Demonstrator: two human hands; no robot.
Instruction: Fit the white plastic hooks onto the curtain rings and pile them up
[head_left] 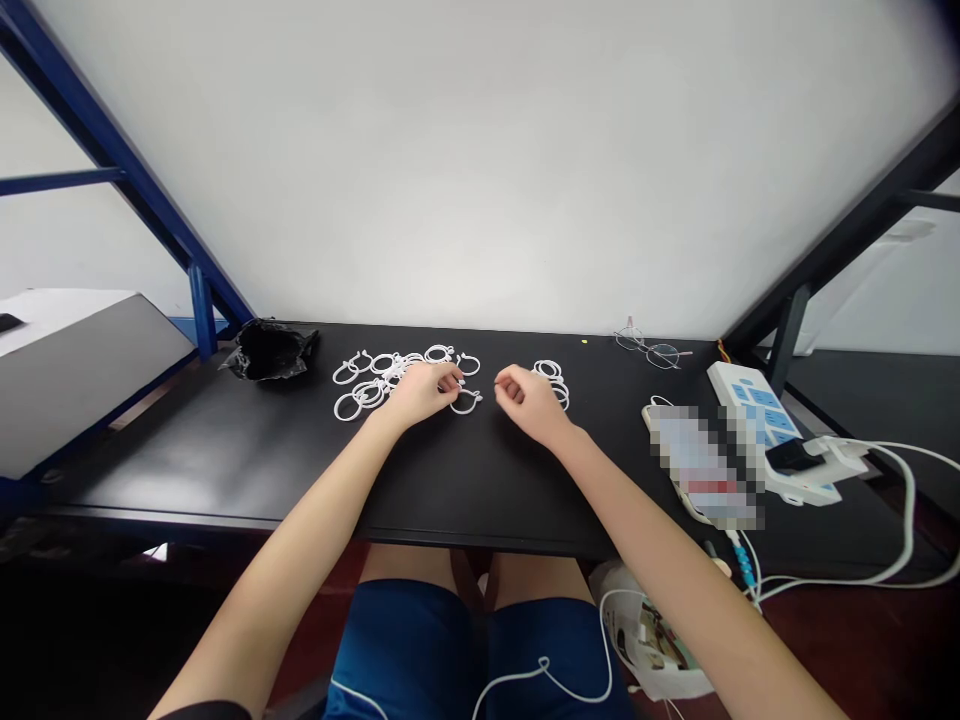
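My left hand (426, 392) is over the right side of a loose pile of white plastic curtain rings (367, 391), each with a small eyelet. Its thumb and fingers are pinched together. One ring (466, 403) lies at those fingertips, and I cannot tell whether they grip it. Another ring (470, 365) is just beyond them. Across a small gap, my right hand (531, 402) has its fingers curled in; whatever they hold, if anything, is hidden. Behind that hand lies a smaller group of white rings (548, 370), partly covered by it.
A crumpled black plastic bag (271, 352) stands open at the left of the black desk (465, 490). On the right are eyeglasses (663, 356), a blurred phone (701, 465) on a cable, and a white power strip (757, 400). A white wall backs the desk.
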